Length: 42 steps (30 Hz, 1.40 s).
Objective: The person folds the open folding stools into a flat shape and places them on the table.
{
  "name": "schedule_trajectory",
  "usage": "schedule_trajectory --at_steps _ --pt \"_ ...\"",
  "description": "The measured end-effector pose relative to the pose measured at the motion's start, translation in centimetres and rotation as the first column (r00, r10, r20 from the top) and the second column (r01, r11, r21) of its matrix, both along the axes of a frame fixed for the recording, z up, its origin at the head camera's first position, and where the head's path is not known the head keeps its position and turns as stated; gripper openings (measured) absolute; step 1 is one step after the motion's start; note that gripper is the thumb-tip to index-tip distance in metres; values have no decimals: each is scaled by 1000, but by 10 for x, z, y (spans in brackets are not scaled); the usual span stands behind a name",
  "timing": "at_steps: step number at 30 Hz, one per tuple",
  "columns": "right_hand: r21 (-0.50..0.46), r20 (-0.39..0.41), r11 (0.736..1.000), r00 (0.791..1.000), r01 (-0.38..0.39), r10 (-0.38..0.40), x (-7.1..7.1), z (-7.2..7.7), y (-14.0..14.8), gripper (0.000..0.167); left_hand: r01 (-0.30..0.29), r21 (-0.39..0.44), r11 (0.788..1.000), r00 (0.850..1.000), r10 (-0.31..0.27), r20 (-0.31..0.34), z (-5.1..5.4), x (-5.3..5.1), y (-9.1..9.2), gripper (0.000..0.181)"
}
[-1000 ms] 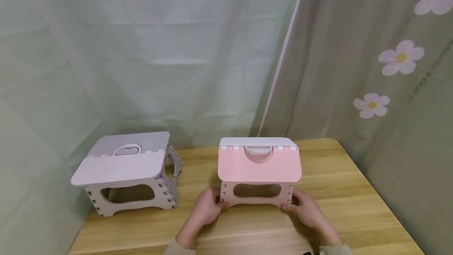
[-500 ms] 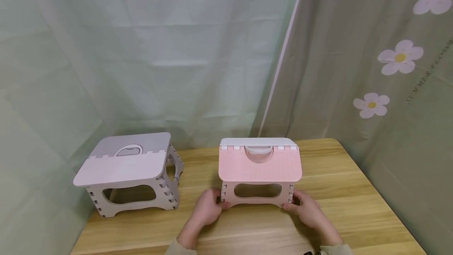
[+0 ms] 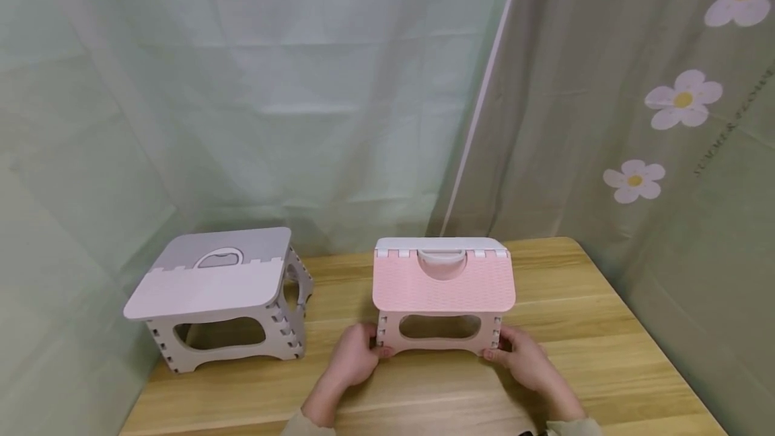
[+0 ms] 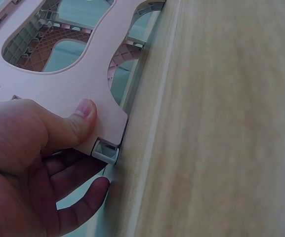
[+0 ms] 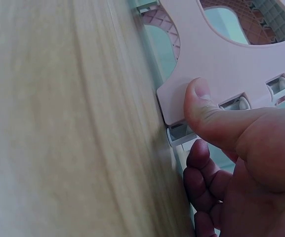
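A pink folding stool (image 3: 445,293) with a white rear half and a white carry handle (image 3: 443,257) stands unfolded on the wooden table. At its lower left front corner, my left hand (image 3: 354,355) holds the leg panel. The left wrist view has the thumb (image 4: 84,116) pressed on the panel's front face and the other fingers bent behind its edge. Opposite, my right hand (image 3: 525,359) grips the lower right corner in the same way, its thumb (image 5: 199,96) on the panel in the right wrist view. Some fingertips are hidden behind the stool's legs.
A larger grey and pale lilac folding stool (image 3: 208,291) stands unfolded at the left of the table (image 3: 605,348). Behind the table hangs a pale green curtain (image 3: 290,106). Another curtain (image 3: 563,120) with printed flowers hangs along the right side.
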State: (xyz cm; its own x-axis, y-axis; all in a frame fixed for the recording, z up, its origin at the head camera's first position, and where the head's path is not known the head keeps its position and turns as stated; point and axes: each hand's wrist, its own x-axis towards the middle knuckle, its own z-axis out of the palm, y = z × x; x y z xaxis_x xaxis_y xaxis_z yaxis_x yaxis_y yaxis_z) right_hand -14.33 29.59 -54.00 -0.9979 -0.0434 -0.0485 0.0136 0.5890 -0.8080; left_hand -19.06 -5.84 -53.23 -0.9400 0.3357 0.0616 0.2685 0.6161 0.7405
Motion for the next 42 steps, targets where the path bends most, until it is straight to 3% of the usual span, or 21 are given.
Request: schedule_trajectory --at_steps 31,42 --pt "31 -4 999 1000 23 -23 -1 0 0 46 -6 6 1000 1000 6 -8 -4 -1 -1 14" --pt "-10 -23 999 999 -48 48 -1 -4 3 44 -12 -6 1000 1000 12 -23 -6 -2 -1 16"
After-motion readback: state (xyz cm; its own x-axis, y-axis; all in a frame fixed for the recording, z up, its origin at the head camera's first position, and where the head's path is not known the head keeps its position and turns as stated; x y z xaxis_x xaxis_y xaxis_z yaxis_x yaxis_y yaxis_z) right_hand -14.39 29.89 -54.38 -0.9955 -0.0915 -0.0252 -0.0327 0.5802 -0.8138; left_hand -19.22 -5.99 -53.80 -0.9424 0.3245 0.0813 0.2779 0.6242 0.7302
